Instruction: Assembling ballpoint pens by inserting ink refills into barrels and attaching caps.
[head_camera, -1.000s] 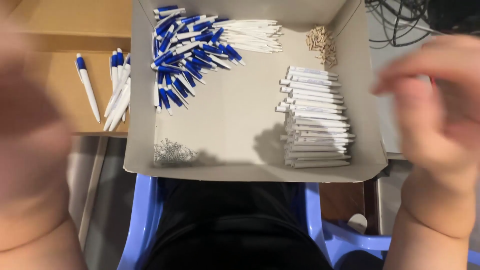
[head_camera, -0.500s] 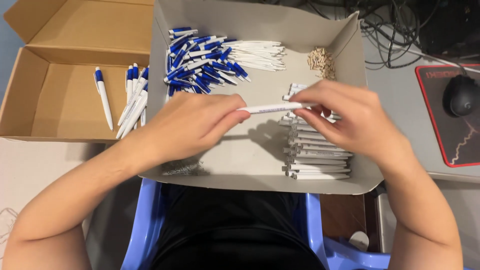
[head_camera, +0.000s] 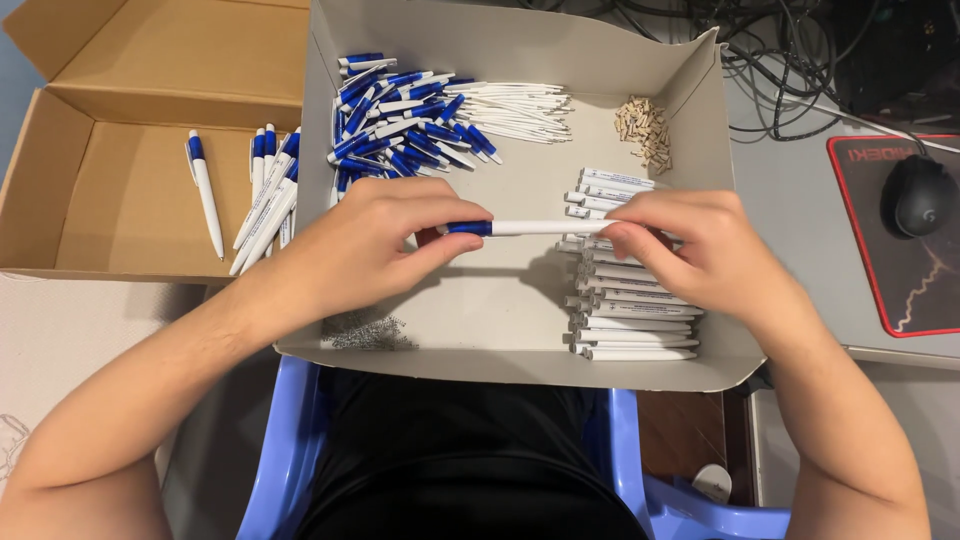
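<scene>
Both hands hold one pen (head_camera: 540, 227) level above the grey cardboard tray (head_camera: 500, 320). My left hand (head_camera: 375, 240) pinches its blue end, and my right hand (head_camera: 690, 245) grips its white barrel end. Under my right hand lies a stack of white pen barrels (head_camera: 625, 300). A heap of blue pen parts (head_camera: 400, 125) and thin white refills (head_camera: 520, 105) fills the tray's far left. Small tan pieces (head_camera: 643, 128) lie at the far right, and a pile of tiny metal springs (head_camera: 365, 330) sits at the near left corner.
An open brown cardboard box (head_camera: 130, 190) at the left holds several finished blue-and-white pens (head_camera: 265, 195). At the right, a black mouse (head_camera: 918, 195) rests on a red-edged mat, with tangled cables (head_camera: 800, 50) behind. A blue plastic chair (head_camera: 290, 450) is beneath me.
One second ago both hands were raised, blurred and apart at the frame's sides. They came down over the tray and met on one pen, which now shows a blue end in my left hand.
</scene>
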